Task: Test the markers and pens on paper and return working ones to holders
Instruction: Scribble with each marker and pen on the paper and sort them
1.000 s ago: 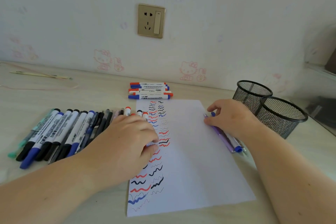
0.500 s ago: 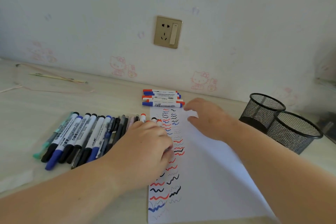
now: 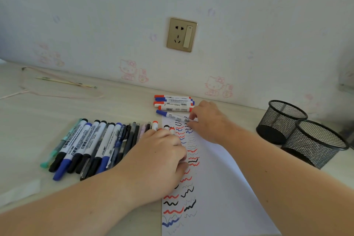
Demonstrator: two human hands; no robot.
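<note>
**Next blue marker picked from the back stack**

At the paper's far edge, our right hand has crossed over from the sheet's right side and now pinches a blue-capped marker, drawn off the small stack. Our left hand still lies curled on the paper's left edge; whether it grips anything, we cannot tell. The sheet's right half is blank; both mesh holders stand right of it.
</note>
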